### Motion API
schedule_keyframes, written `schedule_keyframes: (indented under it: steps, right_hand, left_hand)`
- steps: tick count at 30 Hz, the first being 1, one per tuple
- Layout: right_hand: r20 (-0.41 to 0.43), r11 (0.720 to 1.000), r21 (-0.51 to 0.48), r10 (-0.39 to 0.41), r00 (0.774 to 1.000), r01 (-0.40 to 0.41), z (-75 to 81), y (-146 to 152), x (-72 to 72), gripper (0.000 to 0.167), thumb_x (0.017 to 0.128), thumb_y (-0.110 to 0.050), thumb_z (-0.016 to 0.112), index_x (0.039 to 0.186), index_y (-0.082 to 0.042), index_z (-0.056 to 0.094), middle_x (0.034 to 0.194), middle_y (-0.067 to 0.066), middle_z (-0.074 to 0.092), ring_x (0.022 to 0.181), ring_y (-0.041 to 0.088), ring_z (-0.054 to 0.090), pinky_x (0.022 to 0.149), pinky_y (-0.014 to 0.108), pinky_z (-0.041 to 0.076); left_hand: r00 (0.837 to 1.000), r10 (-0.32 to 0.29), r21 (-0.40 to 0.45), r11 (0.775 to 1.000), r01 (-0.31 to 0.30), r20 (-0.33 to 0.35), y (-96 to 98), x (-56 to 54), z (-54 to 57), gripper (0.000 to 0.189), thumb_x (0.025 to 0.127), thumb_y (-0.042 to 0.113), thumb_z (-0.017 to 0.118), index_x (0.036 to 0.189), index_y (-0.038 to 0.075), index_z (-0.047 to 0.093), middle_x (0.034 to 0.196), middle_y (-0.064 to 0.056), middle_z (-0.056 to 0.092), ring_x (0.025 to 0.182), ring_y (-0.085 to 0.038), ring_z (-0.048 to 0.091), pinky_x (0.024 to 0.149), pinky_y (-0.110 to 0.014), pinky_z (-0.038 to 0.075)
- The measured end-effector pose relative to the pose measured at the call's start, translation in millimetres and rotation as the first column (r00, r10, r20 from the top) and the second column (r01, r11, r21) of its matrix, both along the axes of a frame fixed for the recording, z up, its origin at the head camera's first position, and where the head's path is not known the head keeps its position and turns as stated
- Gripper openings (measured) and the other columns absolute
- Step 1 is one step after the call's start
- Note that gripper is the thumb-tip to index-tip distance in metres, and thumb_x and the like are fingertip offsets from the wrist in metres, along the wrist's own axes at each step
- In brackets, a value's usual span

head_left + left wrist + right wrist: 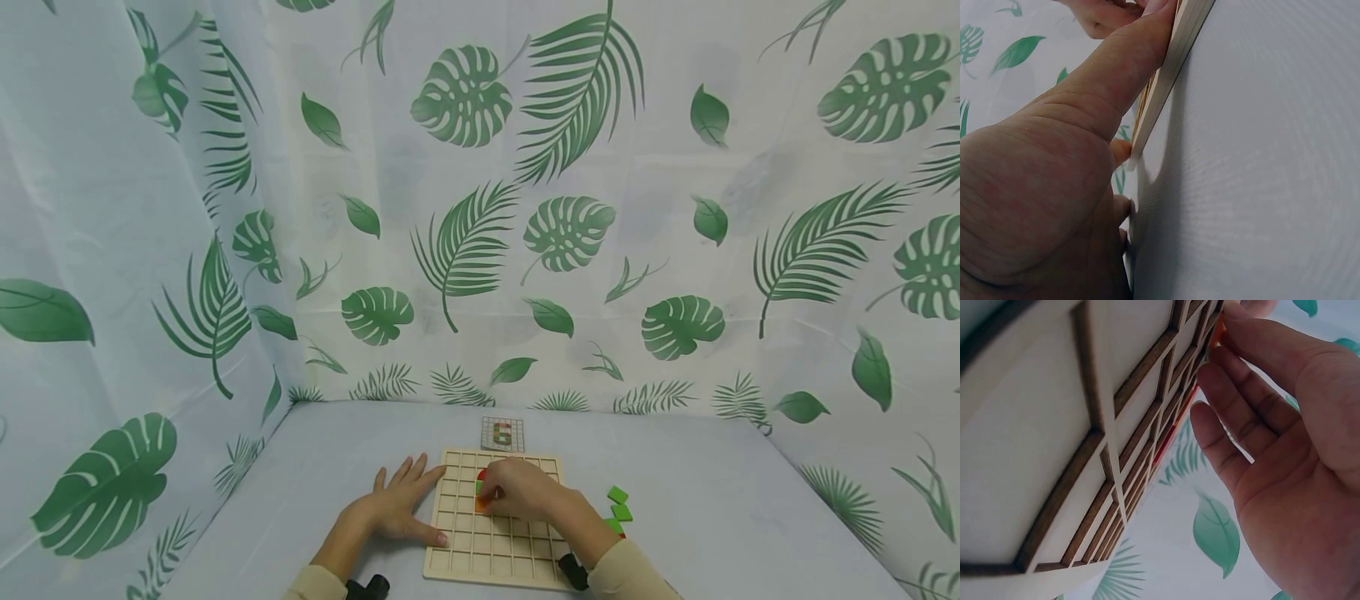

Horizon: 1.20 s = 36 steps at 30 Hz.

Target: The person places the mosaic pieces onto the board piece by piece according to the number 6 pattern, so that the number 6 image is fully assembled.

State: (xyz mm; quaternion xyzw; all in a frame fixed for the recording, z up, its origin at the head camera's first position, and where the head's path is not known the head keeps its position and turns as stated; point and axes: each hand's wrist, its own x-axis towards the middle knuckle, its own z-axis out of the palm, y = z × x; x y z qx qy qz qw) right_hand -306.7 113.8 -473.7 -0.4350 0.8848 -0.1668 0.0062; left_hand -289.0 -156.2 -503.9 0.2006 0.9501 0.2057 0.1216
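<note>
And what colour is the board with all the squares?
Pale beige; the board shows best in the head view.

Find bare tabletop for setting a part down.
Free: the tabletop right of the green tiles, and left of the left hand up to the leaf-print fabric. Crowded: the wooden grid board under the right hand, and the gap between board and tiles, crossed by the right forearm.
</note>
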Motion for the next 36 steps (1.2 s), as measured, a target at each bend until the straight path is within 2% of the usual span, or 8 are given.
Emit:
schedule_keyframes:
  steps: [6,11,14,18,21,25,31,36]
  right_hand:
    - [0.005,1.0,-0.003,-0.009,1.0,0.009,-1.0,-0.1,-0.1,0.009,0.088,-0.017,0.085,0.096,-0.013,0.084,0.088,-0.007,0.072,0.075,-0.003,0.058,0.067,0.015,0.051]
    - [0.072,0.999,-0.028,-0.038,0.997,0.04,2.7,0.1,0.6,0.007,0.088,-0.017,0.084,0.094,-0.014,0.084,0.087,-0.009,0.074,0.072,-0.005,0.058,0.066,0.015,0.051]
    - [0.116,0.995,-0.063,-0.063,0.991,0.071,5.5,2.5,1.3,0.005,0.089,-0.016,0.083,0.094,-0.014,0.084,0.086,-0.01,0.075,0.071,-0.004,0.058,0.066,0.017,0.052]
    - [0.145,0.982,-0.141,-0.108,0.984,0.129,7.9,12.1,1.7,0.009,0.093,-0.017,0.079,0.1,-0.012,0.083,0.096,-0.004,0.077,0.082,0.001,0.064,0.073,0.021,0.056]
    - [0.116,0.965,-0.212,-0.13,0.985,0.152,10.5,22.4,1.0,0.014,0.095,-0.017,0.077,0.107,-0.01,0.081,0.104,0.002,0.076,0.088,0.006,0.065,0.075,0.026,0.057]
    - [0.033,0.943,-0.281,-0.178,0.984,0.18,15.2,38.5,-0.3,0.014,0.098,-0.019,0.074,0.11,-0.013,0.078,0.108,0.001,0.074,0.089,0.008,0.064,0.076,0.029,0.058]
    - [-0.024,0.906,-0.325,-0.296,0.955,0.272,19.4,65.2,-1.9,0.017,0.097,-0.022,0.076,0.113,-0.017,0.078,0.113,-0.006,0.072,0.093,0.008,0.065,0.08,0.031,0.058]
    - [-0.048,0.887,-0.325,-0.362,0.931,0.328,20.4,86.4,-4.7,0.018,0.094,-0.02,0.078,0.112,-0.018,0.077,0.114,-0.006,0.073,0.095,0.014,0.066,0.081,0.034,0.058]
  left_hand:
    - [1.0,0.002,-0.006,1.0,-0.002,0.004,0.2,0.8,0.5,0.117,0.072,0.077,0.079,0.165,0.025,0.031,0.174,-0.019,0.016,0.161,-0.045,0.009,0.119,-0.08,0.002]
    - [1.0,-0.004,-0.004,1.0,0.004,0.006,-0.2,1.1,1.9,0.116,0.073,0.076,0.079,0.165,0.024,0.031,0.174,-0.019,0.015,0.161,-0.045,0.008,0.119,-0.081,0.001]
    - [1.0,-0.008,-0.002,1.0,0.008,0.004,0.0,0.2,1.5,0.116,0.073,0.076,0.079,0.165,0.023,0.03,0.174,-0.019,0.015,0.161,-0.045,0.008,0.119,-0.081,0.0]
    - [1.0,-0.005,-0.006,1.0,0.005,-0.002,1.2,-0.7,0.9,0.117,0.073,0.076,0.079,0.165,0.024,0.03,0.174,-0.019,0.015,0.161,-0.045,0.008,0.119,-0.08,0.0]
    - [1.0,0.004,-0.006,1.0,-0.004,0.001,2.2,-0.9,1.9,0.117,0.072,0.076,0.08,0.165,0.024,0.031,0.174,-0.018,0.015,0.162,-0.044,0.008,0.12,-0.08,0.0]
    - [1.0,0.014,-0.002,1.0,-0.014,0.009,2.4,-0.7,3.2,0.119,0.071,0.077,0.08,0.165,0.023,0.031,0.175,-0.018,0.014,0.162,-0.044,0.007,0.121,-0.079,0.0]
    - [1.0,0.017,-0.01,1.0,-0.016,0.021,1.1,-0.5,2.9,0.118,0.071,0.077,0.08,0.165,0.025,0.03,0.175,-0.017,0.013,0.162,-0.043,0.007,0.121,-0.078,0.0]
    - [1.0,0.017,-0.01,1.0,-0.017,0.024,0.9,-0.7,1.7,0.118,0.071,0.078,0.079,0.165,0.025,0.029,0.175,-0.017,0.013,0.162,-0.043,0.007,0.121,-0.078,0.0]
